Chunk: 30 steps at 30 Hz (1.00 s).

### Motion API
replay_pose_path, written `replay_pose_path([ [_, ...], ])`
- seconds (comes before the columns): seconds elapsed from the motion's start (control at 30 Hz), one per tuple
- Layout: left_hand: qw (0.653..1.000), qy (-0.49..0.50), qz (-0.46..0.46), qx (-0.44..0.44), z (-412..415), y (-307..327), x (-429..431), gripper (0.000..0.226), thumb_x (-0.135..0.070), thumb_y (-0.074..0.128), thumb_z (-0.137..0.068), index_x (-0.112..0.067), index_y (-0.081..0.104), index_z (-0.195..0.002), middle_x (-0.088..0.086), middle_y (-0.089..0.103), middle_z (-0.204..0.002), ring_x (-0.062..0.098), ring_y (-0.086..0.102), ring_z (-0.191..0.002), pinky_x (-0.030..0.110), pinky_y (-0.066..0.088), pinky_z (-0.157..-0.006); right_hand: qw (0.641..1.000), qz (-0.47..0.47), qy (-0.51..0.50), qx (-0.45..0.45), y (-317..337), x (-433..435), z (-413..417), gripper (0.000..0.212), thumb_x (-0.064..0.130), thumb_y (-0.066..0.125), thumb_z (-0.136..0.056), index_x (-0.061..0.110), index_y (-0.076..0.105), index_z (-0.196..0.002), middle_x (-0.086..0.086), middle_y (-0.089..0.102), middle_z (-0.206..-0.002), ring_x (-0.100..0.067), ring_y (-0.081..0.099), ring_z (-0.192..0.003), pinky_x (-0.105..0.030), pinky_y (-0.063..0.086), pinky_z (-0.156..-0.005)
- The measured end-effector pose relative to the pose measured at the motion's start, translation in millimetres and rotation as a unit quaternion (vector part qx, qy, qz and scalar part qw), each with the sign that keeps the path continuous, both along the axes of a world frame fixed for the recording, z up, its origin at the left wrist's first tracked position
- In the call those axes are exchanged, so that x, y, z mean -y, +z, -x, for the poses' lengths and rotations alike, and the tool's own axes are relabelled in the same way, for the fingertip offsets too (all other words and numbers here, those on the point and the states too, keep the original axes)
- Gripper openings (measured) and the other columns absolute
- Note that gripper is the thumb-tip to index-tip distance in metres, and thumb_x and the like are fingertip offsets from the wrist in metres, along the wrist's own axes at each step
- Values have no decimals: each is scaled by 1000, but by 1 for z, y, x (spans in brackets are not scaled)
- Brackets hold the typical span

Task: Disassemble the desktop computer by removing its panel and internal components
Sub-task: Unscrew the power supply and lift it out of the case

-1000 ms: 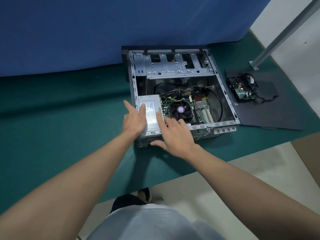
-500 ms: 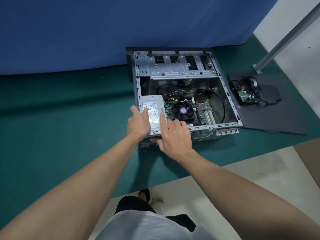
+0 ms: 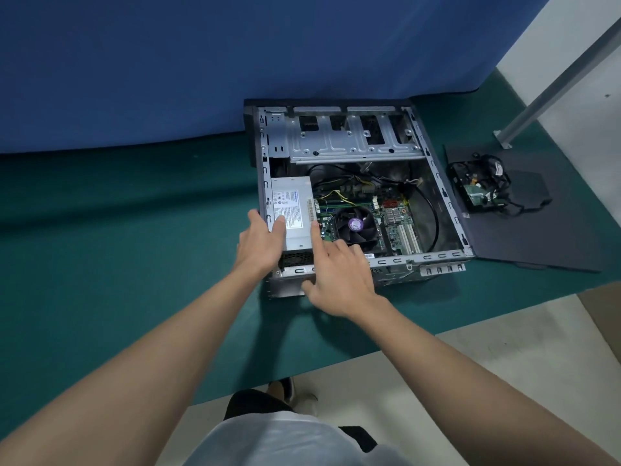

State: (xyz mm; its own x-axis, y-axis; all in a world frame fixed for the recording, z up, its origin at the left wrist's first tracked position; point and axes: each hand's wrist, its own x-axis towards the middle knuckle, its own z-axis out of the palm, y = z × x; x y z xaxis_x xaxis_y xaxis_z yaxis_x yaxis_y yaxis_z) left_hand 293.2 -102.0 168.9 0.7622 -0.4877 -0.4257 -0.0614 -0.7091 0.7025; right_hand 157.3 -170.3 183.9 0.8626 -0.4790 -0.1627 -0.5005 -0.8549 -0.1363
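Case [image 3: 420, 257] lies on its side on the green tabletop [image 3: 117, 280], open face up. Side panel [image 3: 544, 243] is already off and lies flat just right of the case, with a removed drive [image 3: 475, 193] and its tangled leads on top of it.

Item in hand: power supply [image 3: 292, 210], a grey metal box seated in the near-left corner of the case, label up, beside the CPU fan [image 3: 355, 225].

Left hand [image 3: 262, 243]: fingers straight and laid flat on the near-left part of the box top, thumb splayed out past the case wall. Right hand [image 3: 339, 274]: index finger extended along the box's right edge, thumb angled down toward the case's rear face, other fingers loosely bent above the board. Neither hand is closed round the box.

Handling estimate: rigid steel shell, probably the heaviest single part here; smooth sides, so a flat-palm hold could slip. Best hold looks like both long sides, low down, with two hands. Yellow and black wires [image 3: 336, 195] run from it toward the board; whether they are unplugged cannot be told. Lift slowly and watch for snagging. Whether rear screws remain: not visible.
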Motion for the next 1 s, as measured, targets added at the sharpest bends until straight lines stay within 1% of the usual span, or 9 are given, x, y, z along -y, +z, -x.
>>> replay_pose_path([
  [0.1,1000,6,6,-9,-12,2,11,47,-47,37,-99,-15,35,-133,11,56,-124,29,54,-98,38,41,-83,945,-323,-34,50,32,36,-5,90,30,61,-77,28,10,-151,-1,45,-142,-21,47,-116,-35,40,-98],
  [0.13,1000,7,0,-13,-16,3,15,48,-47,35,-100,-14,34,-135,12,55,-126,29,52,-98,38,39,-82,932,-352,-42,71,38,46,-12,90,26,63,-78,30,10,-151,0,36,-149,-17,46,-116,-37,40,-100],
  [0.27,999,18,-27,-23,-29,3,30,51,-52,26,-100,-11,35,-130,19,50,-131,37,51,-115,40,36,-84,973,-227,27,0,41,62,-53,116,37,78,-72,37,-10,-148,1,2,-158,-29,13,-142,-55,28,-109],
  [0.43,999,14,-20,-20,-47,-1,42,54,-56,25,-98,-15,35,-133,17,53,-129,38,51,-116,38,37,-84,974,-130,109,-152,23,61,-97,146,37,88,-56,48,-37,-132,-7,-37,-150,-37,-34,-135,-66,13,-109],
  [0.53,1000,-1,-13,-6,-53,-5,44,46,-61,22,-96,-21,36,-115,16,60,-110,37,58,-102,44,47,-87,967,-121,141,-173,22,65,-107,151,41,88,-50,46,-40,-131,-13,-34,-151,-32,-40,-133,-67,4,-109],
  [0.67,999,-1,-30,30,-55,-9,46,52,-65,19,-93,-21,41,-108,9,58,-99,35,54,-94,41,40,-77,971,-59,197,-120,27,74,-114,149,53,85,-40,48,-27,-138,-21,9,-145,-43,9,-131,-60,30,-99],
  [0.73,998,6,-37,43,-54,-9,48,49,-66,19,-93,-24,39,-105,11,58,-102,37,53,-97,41,37,-77,970,-48,215,-106,28,77,-118,147,57,83,-39,49,-23,-140,-21,18,-139,-42,19,-123,-55,35,-94],
  [0.83,997,23,-46,56,-52,-10,50,55,-65,21,-92,-22,37,-122,14,60,-111,41,54,-106,42,37,-77,970,-52,216,-102,25,78,-117,149,58,84,-38,47,-24,-140,-22,16,-141,-44,17,-126,-55,39,-92],
  [1.0,993,56,-76,69,-48,-9,56,53,-63,25,-93,-22,35,-125,12,61,-110,39,54,-105,41,34,-76,971,-82,204,-88,20,77,-111,152,54,86,-40,47,-28,-139,-25,5,-149,-47,0,-136,-59,37,-97],
])
